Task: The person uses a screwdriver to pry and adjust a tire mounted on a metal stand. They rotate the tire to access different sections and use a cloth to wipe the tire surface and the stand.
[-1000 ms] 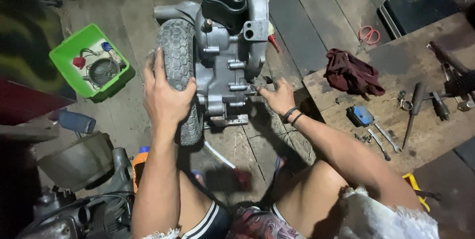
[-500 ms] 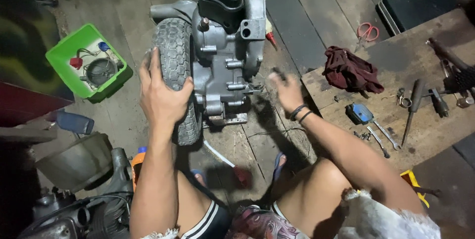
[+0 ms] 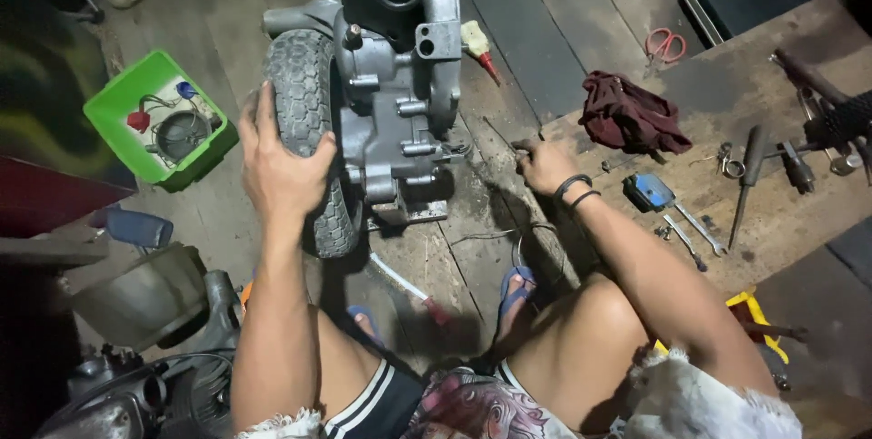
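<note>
A grey scooter engine [image 3: 400, 121] with a black cover stands upright on the plank floor, its small knobbly tyre [image 3: 300, 85] on the left side. My left hand [image 3: 277, 167] lies over the tyre's tread and grips it. My right hand [image 3: 545, 167] is off the engine, to its right, at the edge of a low wooden platform [image 3: 781, 221]. Its fingers are pinched around something small and dark that I cannot identify. Two dark bands sit on that wrist. My knees and sandalled feet are just below the engine.
A green tray [image 3: 118, 112] with small parts sits at left. On the platform lie a maroon rag [image 3: 627, 117], red scissors [image 3: 665, 42], a blue tool [image 3: 649, 191], a wrench [image 3: 699, 230] and a screwdriver [image 3: 745, 180]. A red-tipped tool [image 3: 409, 289] lies by my feet. Another engine fills the lower left.
My right hand has left the engine's lower right side and moved right toward the platform edge. The left hand has stayed on the tyre.
</note>
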